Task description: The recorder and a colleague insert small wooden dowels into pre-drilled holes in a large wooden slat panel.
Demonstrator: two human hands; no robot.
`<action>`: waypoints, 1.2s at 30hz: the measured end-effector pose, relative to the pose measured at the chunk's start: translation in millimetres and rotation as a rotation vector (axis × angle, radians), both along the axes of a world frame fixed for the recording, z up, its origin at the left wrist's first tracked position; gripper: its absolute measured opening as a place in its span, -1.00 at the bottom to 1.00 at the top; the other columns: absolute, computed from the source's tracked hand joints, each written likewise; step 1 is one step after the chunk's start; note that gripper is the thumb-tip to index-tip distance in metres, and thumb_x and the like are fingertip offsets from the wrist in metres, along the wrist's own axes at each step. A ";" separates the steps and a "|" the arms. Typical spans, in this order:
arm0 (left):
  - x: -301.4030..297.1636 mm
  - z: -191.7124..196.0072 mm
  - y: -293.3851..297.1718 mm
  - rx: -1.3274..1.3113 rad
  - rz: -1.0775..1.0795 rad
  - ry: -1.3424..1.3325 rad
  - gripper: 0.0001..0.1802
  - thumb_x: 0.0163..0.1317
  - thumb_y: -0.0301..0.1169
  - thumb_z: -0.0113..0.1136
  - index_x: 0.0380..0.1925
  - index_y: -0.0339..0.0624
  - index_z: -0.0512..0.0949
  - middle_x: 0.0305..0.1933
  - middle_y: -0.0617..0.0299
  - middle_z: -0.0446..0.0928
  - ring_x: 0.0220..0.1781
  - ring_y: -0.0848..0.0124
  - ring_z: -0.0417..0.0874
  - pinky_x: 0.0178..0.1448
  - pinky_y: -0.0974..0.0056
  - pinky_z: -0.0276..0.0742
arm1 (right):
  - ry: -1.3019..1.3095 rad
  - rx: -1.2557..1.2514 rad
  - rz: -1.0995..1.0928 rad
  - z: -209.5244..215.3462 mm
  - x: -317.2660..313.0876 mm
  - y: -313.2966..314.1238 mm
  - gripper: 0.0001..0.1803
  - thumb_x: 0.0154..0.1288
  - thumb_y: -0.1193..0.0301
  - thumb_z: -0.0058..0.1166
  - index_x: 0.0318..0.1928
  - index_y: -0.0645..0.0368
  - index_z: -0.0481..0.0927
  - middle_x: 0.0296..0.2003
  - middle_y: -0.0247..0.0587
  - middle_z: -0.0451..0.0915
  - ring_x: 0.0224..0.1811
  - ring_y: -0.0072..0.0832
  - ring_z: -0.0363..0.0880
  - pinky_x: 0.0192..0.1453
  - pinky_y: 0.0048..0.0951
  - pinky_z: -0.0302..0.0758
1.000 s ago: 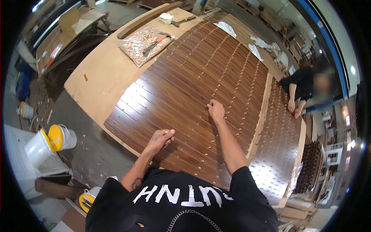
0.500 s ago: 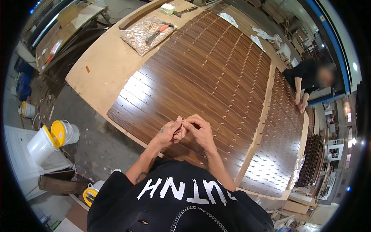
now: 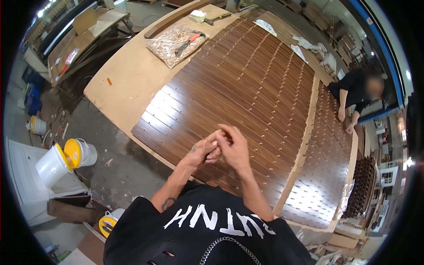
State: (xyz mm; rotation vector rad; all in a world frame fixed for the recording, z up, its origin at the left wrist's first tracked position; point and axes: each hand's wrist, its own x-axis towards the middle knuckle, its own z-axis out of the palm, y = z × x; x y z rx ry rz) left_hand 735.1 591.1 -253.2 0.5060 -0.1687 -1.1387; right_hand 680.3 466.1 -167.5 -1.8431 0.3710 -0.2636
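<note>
Nearest the camera, the left hand [image 3: 202, 152] and the right hand [image 3: 233, 148] meet fingertip to fingertip above the near edge of the dark slatted panel [image 3: 247, 92]. The fingers are curled inward as if pinching something small between them, but whatever they hold is too small to make out. The panel lies straight ahead of the hands, directly under them and running away up and to the right. Its slats' long axis runs from the near-right toward the far-left, and rows of small pale pegs cross them. Both hands sit equally close to it. The panel rests on a pale counter [image 3: 128, 75]. Farther off on the counter lies a clear plastic bag [image 3: 176, 43] with a red-handled tool on it. At the far right, another person [image 3: 353, 90] bends over a second panel.
</note>
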 end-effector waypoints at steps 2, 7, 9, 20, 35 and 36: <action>-2.2 8.5 0.3 0.042 -0.024 -0.095 -0.23 0.37 -0.04 0.10 0.45 -0.07 0.06 -0.57 0.37 0.29 -0.63 0.63 0.16 -0.57 0.51 0.10 | 0.023 -0.099 0.029 -33.4 -10.1 -23.9 -0.71 0.28 0.40 0.20 -0.01 0.22 0.61 -0.23 -0.31 0.57 -0.21 -0.57 0.51 -0.13 -0.53 0.45; -11.3 -4.6 5.8 0.134 -0.059 -0.182 -0.17 0.41 0.10 -0.07 0.47 -0.16 -0.02 -0.70 0.38 0.20 -0.71 0.62 0.11 -0.63 0.48 0.04 | 0.233 0.364 0.234 -48.3 -26.5 -30.5 -0.76 0.28 0.37 0.24 -0.12 0.26 0.66 -0.28 -0.36 0.60 -0.29 -0.62 0.51 -0.24 -0.55 0.45; -14.2 -15.3 2.9 0.222 -0.050 -0.206 -0.19 0.43 0.11 -0.14 0.47 -0.19 -0.02 -0.71 0.37 0.20 -0.71 0.62 0.15 -0.64 0.47 0.08 | 0.284 0.486 0.235 -71.8 -27.1 -36.1 -0.79 0.28 0.40 0.23 -0.12 0.23 0.67 -0.35 -0.37 0.62 -0.34 -0.64 0.52 -0.26 -0.57 0.46; -15.1 -62.3 3.6 0.670 0.144 -0.120 -0.65 0.49 -0.19 -0.14 0.03 -0.22 0.42 -0.54 0.30 0.43 -0.60 0.57 0.32 -0.56 0.45 0.22 | 0.121 -0.308 -0.308 -177.3 27.5 -171.2 -0.89 0.28 0.50 0.08 -0.39 0.26 0.58 -0.39 -0.12 0.69 -0.50 -0.48 0.61 -0.39 -0.42 0.53; 4.9 -28.6 25.1 0.266 0.286 -0.036 -0.39 0.38 -0.57 0.00 0.39 -0.38 0.09 0.45 -0.10 0.18 0.46 0.17 0.26 0.43 0.23 0.37 | 0.404 -1.024 0.130 -159.1 79.9 -195.3 -0.73 0.21 0.21 0.16 -0.35 0.19 0.60 -0.33 0.09 0.65 -0.20 0.04 0.62 -0.15 -0.01 0.53; 5.2 -27.3 21.7 0.275 0.280 -0.035 -0.39 0.38 -0.57 0.00 0.39 -0.38 0.09 0.45 -0.10 0.18 0.46 0.17 0.26 0.43 0.23 0.37 | 0.346 -1.042 0.127 -160.7 77.8 -195.5 -0.72 0.22 0.22 0.15 -0.35 0.21 0.58 -0.34 0.10 0.64 -0.21 0.05 0.62 -0.16 0.01 0.53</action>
